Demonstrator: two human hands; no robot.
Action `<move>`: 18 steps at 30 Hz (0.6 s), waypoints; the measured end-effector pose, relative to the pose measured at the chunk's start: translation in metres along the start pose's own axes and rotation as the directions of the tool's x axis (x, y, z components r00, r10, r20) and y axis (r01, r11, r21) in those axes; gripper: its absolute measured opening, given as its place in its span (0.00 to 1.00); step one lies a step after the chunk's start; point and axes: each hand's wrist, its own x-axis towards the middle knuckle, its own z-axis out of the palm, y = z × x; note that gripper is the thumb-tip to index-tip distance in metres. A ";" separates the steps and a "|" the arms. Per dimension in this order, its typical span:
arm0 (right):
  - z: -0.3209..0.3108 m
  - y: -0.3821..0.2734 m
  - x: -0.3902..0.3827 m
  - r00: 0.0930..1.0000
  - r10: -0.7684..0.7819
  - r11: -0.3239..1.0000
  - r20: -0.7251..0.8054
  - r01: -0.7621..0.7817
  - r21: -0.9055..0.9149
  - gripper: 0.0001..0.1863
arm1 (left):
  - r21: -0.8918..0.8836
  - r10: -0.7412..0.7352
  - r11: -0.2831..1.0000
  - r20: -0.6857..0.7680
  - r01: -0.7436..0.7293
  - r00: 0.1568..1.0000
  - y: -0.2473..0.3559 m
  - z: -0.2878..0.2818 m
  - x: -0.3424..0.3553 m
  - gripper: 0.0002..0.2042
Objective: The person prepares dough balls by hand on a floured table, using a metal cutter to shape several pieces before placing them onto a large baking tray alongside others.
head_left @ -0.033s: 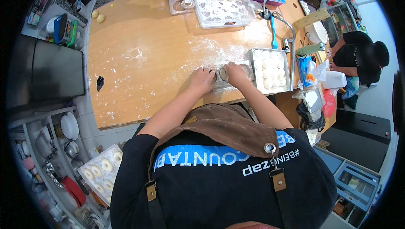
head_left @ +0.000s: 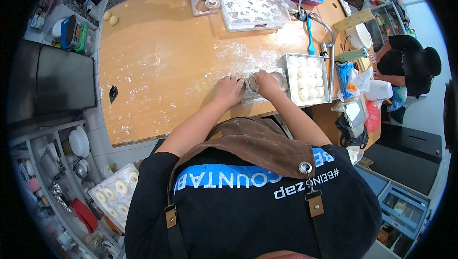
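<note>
At the table's near edge, a clear plastic mold (head_left: pixel 279 78) with round cavities lies on the floury wood. My left hand (head_left: pixel 230 92) rests at its left end, fingers closed around that edge. Over the mold's middle, my right hand (head_left: pixel 268 85) is bent down beside a round cavity. Its fingers are curled together, and whatever lies beneath them is hidden. Just right of the mold stands a rectangular tray (head_left: pixel 286 63) packed with rows of white, floured dough balls (head_left: pixel 302 72).
A large clear tray (head_left: pixel 248 26) with dough balls and a second mold (head_left: pixel 199 7) are at the far edge. Two dough pieces (head_left: pixel 113 20) lie far left. A blue spatula (head_left: pixel 311 39) and bottle (head_left: pixel 350 55) stand right. Ring-shaped dough (head_left: pixel 110 192) sits lower left. Another person (head_left: pixel 415 66) works at right.
</note>
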 end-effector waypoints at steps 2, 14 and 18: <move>0.009 0.002 -0.003 0.991 -0.040 0.998 -0.125 0.044 0.034 0.11 | -0.010 0.012 1.000 -0.027 -0.012 1.000 0.000 0.002 -0.001 0.36; 0.009 0.000 -0.003 0.995 -0.036 0.999 -0.098 0.039 0.031 0.07 | -0.010 -0.022 1.000 0.020 0.022 1.000 0.009 -0.013 -0.002 0.35; 0.007 0.000 -0.001 0.994 -0.019 1.000 -0.109 0.021 0.013 0.07 | 0.021 -0.026 0.999 0.047 0.025 0.999 0.005 -0.005 0.002 0.36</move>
